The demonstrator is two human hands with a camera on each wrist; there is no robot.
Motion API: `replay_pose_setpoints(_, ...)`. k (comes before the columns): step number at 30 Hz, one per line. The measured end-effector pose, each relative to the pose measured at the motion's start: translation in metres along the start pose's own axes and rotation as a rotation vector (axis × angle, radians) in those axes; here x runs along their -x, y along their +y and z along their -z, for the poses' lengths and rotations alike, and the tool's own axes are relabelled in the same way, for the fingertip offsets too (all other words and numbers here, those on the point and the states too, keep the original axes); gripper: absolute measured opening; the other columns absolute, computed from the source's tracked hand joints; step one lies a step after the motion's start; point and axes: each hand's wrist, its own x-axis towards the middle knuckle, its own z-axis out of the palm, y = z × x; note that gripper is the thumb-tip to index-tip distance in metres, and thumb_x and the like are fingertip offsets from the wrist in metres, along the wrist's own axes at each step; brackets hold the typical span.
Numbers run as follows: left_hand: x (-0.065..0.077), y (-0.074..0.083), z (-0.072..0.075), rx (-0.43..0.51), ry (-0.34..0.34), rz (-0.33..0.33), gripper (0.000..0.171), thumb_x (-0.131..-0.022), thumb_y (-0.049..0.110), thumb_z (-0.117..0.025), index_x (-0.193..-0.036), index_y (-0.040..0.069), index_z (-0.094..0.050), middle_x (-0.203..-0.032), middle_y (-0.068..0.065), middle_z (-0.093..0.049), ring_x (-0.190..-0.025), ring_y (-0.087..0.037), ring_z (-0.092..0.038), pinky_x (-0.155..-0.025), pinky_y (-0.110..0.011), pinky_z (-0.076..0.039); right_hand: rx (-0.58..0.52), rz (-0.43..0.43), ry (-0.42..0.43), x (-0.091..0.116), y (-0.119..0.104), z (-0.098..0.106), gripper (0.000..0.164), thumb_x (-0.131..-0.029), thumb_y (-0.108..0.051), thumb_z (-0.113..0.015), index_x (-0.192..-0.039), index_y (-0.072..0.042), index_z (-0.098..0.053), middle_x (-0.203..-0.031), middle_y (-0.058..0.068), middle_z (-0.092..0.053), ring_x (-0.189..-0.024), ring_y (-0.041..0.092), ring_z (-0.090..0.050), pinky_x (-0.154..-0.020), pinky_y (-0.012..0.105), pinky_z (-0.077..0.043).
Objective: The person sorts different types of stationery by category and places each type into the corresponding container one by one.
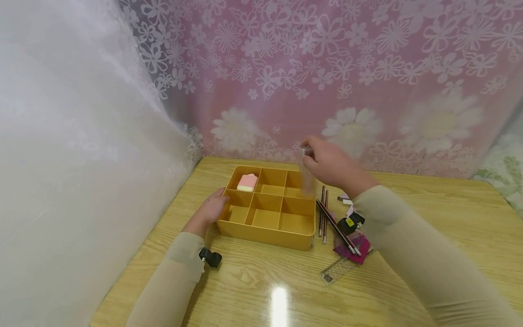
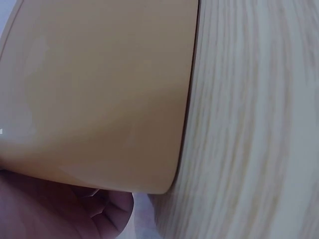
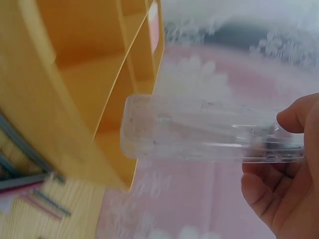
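I count my two hands [image 1: 213, 206] [image 1: 327, 163], one yellow box [image 1: 265, 236] having six compartments [image 1: 266, 219], one pink-and-white object [image 1: 247, 182], one clear container [image 3: 194, 130], one transparent ruler [image 1: 335, 271], and at least four pencils [image 1: 333, 223]; their exact number I cannot tell.

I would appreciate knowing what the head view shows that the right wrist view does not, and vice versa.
Only the head view shows the left hand at the left side of the yellow organizer and the clear ruler. Only the right wrist view shows the rounded end of the clear container in distinct outline. Both show the right hand holding that container, the pink-and-white item in the organizer, and pencils.
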Motion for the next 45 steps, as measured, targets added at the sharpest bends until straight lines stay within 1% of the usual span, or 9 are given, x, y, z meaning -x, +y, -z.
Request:
replay_pose_setpoints(6, 0.000, 0.001, 0.001, -0.004, -0.006, -0.006, 0.055, -0.107, 0.026, -0.030, -0.160, 0.008, -0.029, -0.159, -0.016, -0.036, -0.143, -0.035, -0.033, -0.118, -0.054, -0.022, -0.080, 0.036, -0.004, -0.009, -0.032, -0.013, 0.036, -0.105, -0.027, -0.049, -0.136, -0.008, -0.049, -0.129, 0.009, -0.059, -0.114, 0.027, -0.059, -0.092, 0.046, -0.052)
replay_pose_setpoints(12, 0.001, 0.001, 0.003, -0.005, -0.003, -0.013, 0.055, -0.107, 0.024, -0.031, -0.158, 0.006, -0.031, -0.157, -0.018, -0.038, -0.142, -0.036, -0.035, -0.118, -0.053, -0.023, -0.135, 0.103, -0.013, -0.022, -0.061, -0.034, 0.038, -0.104, -0.028, -0.051, -0.138, -0.009, -0.050, -0.129, 0.007, -0.061, -0.117, 0.023, -0.060, -0.092, 0.042, -0.053)
replay_pose_setpoints(17, -0.001, 0.001, 0.002, -0.014, -0.009, -0.044, 0.054, -0.107, 0.023, -0.031, -0.158, 0.005, -0.032, -0.157, -0.018, -0.038, -0.144, -0.036, -0.033, -0.119, -0.052, -0.022, -0.141, 0.168, -0.016, -0.030, -0.085, -0.053, 0.034, -0.104, -0.029, -0.054, -0.134, -0.012, -0.053, -0.117, 0.002, -0.064, -0.100, 0.017, -0.063, -0.084, 0.037, -0.053)
replay_pose_setpoints(21, -0.002, 0.001, 0.002, -0.002, -0.013, -0.057, 0.053, -0.107, 0.021, -0.030, -0.156, 0.002, -0.033, -0.153, -0.021, -0.043, -0.138, -0.038, -0.040, -0.116, -0.053, -0.027, -0.105, 0.201, -0.018, -0.035, -0.097, -0.068, 0.030, -0.104, -0.027, -0.056, -0.131, -0.014, -0.056, -0.110, -0.001, -0.066, -0.091, 0.014, -0.063, -0.079, 0.034, -0.053)
replay_pose_setpoints(26, -0.001, 0.002, 0.002, 0.022, -0.011, -0.041, 0.051, -0.107, 0.022, -0.030, -0.155, 0.005, -0.035, -0.150, -0.020, -0.046, -0.135, -0.036, -0.043, -0.115, -0.053, -0.030, -0.036, 0.193, -0.048, -0.041, -0.100, -0.087, 0.032, -0.103, -0.027, -0.060, -0.131, -0.014, -0.057, -0.119, 0.000, -0.065, -0.103, 0.015, -0.063, -0.087, 0.034, -0.053)
replay_pose_setpoints(30, 0.001, 0.002, 0.003, 0.015, -0.017, -0.037, 0.051, -0.108, 0.022, -0.030, -0.156, 0.005, -0.034, -0.152, -0.019, -0.043, -0.136, -0.036, -0.041, -0.115, -0.054, -0.029, -0.031, 0.166, -0.093, -0.041, -0.099, -0.097, 0.034, -0.104, -0.030, -0.057, -0.135, -0.016, -0.056, -0.124, -0.002, -0.064, -0.111, 0.015, -0.063, -0.092, 0.035, -0.053)
replay_pose_setpoints(34, 0.002, 0.002, 0.003, 0.011, -0.018, -0.029, 0.052, -0.108, 0.023, -0.030, -0.157, 0.007, -0.034, -0.153, -0.018, -0.042, -0.137, -0.035, -0.040, -0.115, -0.054, -0.029, -0.047, 0.143, -0.094, -0.042, -0.099, -0.100, 0.035, -0.105, -0.031, -0.055, -0.137, -0.017, -0.055, -0.125, -0.002, -0.065, -0.112, 0.015, -0.063, -0.091, 0.036, -0.053)
replay_pose_setpoints(41, 0.000, 0.000, 0.002, 0.004, -0.015, -0.046, 0.052, -0.107, 0.023, -0.030, -0.156, 0.006, -0.036, -0.154, -0.018, -0.042, -0.141, -0.035, -0.036, -0.116, -0.054, -0.026, -0.061, 0.134, -0.107, -0.045, -0.097, -0.109, 0.029, -0.105, -0.027, -0.057, -0.131, -0.017, -0.057, -0.118, -0.003, -0.066, -0.106, 0.013, -0.063, -0.091, 0.034, -0.052)
replay_pose_setpoints(45, -0.003, -0.003, 0.002, 0.000, -0.012, -0.051, 0.052, -0.108, 0.023, -0.029, -0.156, 0.005, -0.035, -0.153, -0.018, -0.042, -0.139, -0.034, -0.038, -0.115, -0.053, -0.029, -0.014, 0.123, -0.172, -0.044, -0.094, -0.116, 0.027, -0.105, -0.026, -0.055, -0.131, -0.019, -0.056, -0.115, -0.003, -0.066, -0.094, 0.013, -0.063, -0.085, 0.033, -0.052)
